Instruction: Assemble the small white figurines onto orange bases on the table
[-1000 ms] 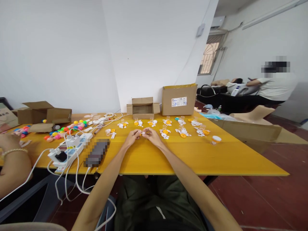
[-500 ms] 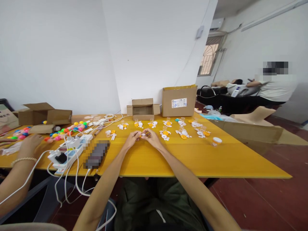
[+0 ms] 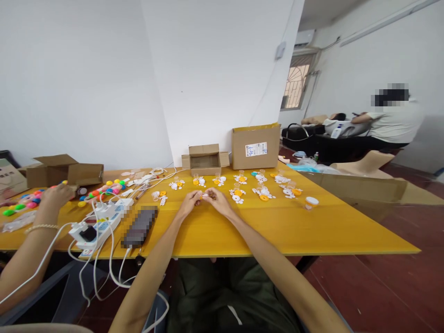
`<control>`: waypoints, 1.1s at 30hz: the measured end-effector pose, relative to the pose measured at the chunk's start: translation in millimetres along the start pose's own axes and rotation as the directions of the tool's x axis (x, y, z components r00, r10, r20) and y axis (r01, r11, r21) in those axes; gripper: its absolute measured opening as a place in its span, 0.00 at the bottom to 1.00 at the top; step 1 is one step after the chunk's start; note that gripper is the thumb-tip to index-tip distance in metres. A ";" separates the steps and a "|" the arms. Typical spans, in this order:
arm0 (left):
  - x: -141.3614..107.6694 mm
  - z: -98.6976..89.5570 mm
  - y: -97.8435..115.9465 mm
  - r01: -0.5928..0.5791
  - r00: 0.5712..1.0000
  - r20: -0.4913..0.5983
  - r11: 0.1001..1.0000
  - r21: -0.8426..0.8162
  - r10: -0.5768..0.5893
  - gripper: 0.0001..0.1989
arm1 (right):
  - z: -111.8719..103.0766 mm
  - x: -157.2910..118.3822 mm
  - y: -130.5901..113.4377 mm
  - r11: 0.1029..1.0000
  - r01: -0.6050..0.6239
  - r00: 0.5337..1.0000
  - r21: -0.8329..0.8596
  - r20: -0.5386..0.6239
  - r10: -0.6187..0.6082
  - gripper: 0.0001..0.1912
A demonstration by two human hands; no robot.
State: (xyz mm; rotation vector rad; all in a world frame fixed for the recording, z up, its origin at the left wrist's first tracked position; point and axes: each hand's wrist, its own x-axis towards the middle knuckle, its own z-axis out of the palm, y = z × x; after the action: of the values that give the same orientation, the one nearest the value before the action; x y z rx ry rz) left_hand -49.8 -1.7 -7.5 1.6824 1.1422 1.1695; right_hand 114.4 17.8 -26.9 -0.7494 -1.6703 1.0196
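Observation:
Above the middle of the table, my left hand (image 3: 189, 204) and my right hand (image 3: 218, 201) meet with their fingertips closed on a small white and orange plastic part (image 3: 205, 196). Its exact kind is too small to make out, and fingers cover some of it. Beyond my hands lie several small groups of parts: white discs (image 3: 236, 198), orange rings (image 3: 264, 198) and clear little cups (image 3: 155, 196). A clear jar with a white lid (image 3: 311, 202) stands apart on the right.
Left of me are a power strip (image 3: 104, 224) with white cables and a phone (image 3: 140, 226). A co-worker's hand (image 3: 57, 199) is among colourful balls (image 3: 110, 190). At the back stand an open small carton (image 3: 205, 163) and a larger cardboard box (image 3: 255, 147).
My hands stay together around the small part, with slight finger movement. The co-worker's hand has moved up and right toward the coloured balls. My view has shifted slightly.

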 end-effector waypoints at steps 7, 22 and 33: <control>-0.3 -0.8 0.3 0.000 1.000 -0.014 0.999 -0.050 -0.001 0.26 | 1.9 -0.9 -0.7 0.999 0.043 0.999 0.001 -0.017 -0.043 0.13; -2.0 1.5 5.8 0.021 0.999 -0.038 0.994 -0.109 -0.025 0.26 | 0.1 -2.4 -1.3 0.995 0.072 0.997 -0.062 -0.028 -0.074 0.13; -0.4 1.4 3.4 0.018 0.999 -0.036 0.996 -0.090 -0.021 0.24 | 1.5 -3.5 -3.6 0.996 0.073 0.997 -0.048 -0.028 -0.075 0.09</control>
State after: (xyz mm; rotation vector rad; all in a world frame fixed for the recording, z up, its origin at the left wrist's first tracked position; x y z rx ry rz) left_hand -47.7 -3.3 -4.8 1.5845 1.1101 1.2264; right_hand 114.1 12.8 -25.4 -0.7249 -1.6890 0.9160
